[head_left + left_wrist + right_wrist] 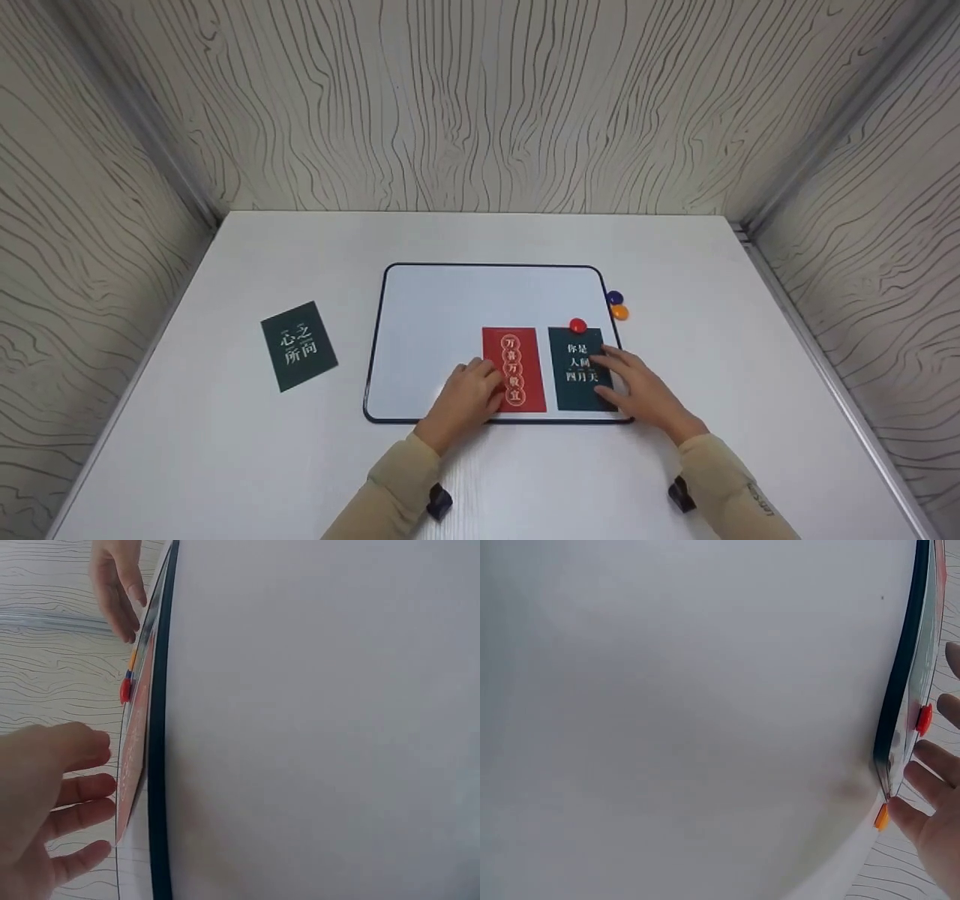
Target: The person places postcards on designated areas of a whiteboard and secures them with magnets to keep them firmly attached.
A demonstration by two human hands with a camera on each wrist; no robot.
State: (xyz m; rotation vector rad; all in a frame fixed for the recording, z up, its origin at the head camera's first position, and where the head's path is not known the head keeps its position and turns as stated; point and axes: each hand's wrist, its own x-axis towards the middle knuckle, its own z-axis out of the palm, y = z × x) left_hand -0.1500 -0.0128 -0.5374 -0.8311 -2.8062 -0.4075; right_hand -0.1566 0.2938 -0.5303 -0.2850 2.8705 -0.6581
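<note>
A red card with white characters lies on the lower part of a dark-framed whiteboard. At its left edge is my left hand, whose fingers look loose and spread in the left wrist view. To the right of the red card lies a dark green card, with a round red magnet at its top edge. My right hand is over that card's right side, fingers extended and parted. Whether the fingertips press on the cards is hard to tell.
Another dark green card lies tilted on the white table, left of the board. A blue magnet and an orange magnet sit by the board's right edge. Wood-patterned panels surround the table's back and sides.
</note>
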